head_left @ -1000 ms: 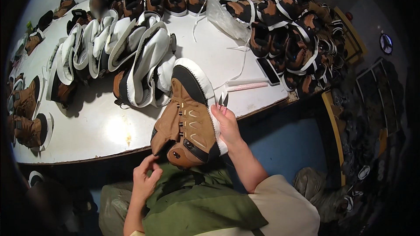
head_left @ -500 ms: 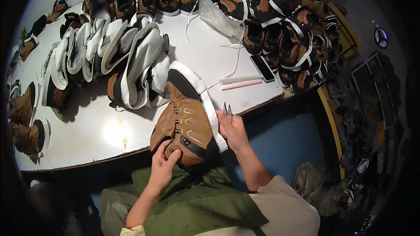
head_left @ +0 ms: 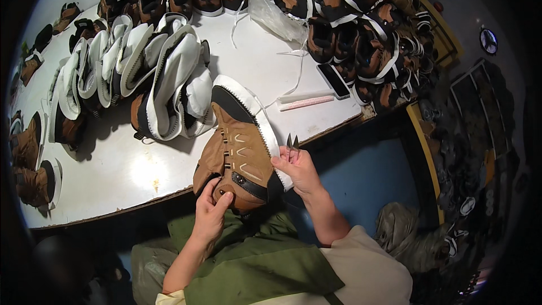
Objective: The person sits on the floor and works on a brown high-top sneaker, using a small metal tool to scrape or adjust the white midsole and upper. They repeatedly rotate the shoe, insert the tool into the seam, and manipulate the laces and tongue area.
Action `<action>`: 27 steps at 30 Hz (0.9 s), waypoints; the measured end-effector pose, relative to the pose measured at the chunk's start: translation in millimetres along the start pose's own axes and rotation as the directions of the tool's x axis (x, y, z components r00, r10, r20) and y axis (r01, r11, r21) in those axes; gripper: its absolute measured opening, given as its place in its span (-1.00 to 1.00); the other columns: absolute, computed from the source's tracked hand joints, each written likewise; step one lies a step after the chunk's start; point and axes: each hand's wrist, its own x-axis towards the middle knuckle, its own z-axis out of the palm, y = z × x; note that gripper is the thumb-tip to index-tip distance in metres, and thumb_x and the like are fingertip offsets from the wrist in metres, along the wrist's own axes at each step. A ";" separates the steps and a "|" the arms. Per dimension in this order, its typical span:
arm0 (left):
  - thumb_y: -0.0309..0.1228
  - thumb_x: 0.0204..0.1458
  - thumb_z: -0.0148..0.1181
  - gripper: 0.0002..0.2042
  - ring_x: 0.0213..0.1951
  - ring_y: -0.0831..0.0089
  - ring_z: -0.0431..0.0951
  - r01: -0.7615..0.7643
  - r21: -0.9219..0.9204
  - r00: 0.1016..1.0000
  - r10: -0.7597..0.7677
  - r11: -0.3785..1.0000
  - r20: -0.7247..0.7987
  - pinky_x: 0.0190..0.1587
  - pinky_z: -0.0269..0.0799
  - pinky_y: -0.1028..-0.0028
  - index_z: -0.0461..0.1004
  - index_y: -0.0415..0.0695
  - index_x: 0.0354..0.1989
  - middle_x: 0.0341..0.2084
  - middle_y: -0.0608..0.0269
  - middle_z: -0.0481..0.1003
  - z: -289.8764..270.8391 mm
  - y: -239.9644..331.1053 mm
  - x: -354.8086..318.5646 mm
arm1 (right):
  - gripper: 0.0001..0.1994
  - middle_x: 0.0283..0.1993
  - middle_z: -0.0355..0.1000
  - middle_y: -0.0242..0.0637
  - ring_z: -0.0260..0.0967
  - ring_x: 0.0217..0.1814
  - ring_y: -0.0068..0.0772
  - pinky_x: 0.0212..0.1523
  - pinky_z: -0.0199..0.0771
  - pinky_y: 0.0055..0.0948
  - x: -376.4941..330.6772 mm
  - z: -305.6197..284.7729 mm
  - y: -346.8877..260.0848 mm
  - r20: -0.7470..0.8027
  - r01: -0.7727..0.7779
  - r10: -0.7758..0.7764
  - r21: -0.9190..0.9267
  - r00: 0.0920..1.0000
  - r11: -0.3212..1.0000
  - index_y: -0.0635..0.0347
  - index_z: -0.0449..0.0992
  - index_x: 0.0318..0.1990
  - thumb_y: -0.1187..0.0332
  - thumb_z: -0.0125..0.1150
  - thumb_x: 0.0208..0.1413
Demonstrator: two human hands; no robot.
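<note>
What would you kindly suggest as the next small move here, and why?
Perhaps tilt the snips in the right hand toward the white edge of the brown-and-black shoe upper: their blades point up, away from the wearer, the right hand touches that edge, and the left hand grips the upper's near end, which should steady it.

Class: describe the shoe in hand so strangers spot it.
Start at the white table. By its near edge, the left hand and right hand hold a brown shoe upper with a white border. Of all the shoes, only this is held.
</note>
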 end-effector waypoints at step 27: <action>-0.58 -0.06 0.10 -0.92 -0.55 0.44 0.44 -0.337 0.562 0.941 0.294 0.755 0.169 -0.44 0.33 0.52 0.44 -0.31 -0.55 -0.62 0.15 0.46 -30.9 10.5 -18.4 | -0.63 -0.05 0.49 -0.21 0.44 -0.05 -0.42 0.03 0.41 -0.41 11.7 -40.2 -5.6 0.080 0.067 -0.096 0.306 0.992 0.950 0.36 0.43 0.02 0.48 0.27 0.02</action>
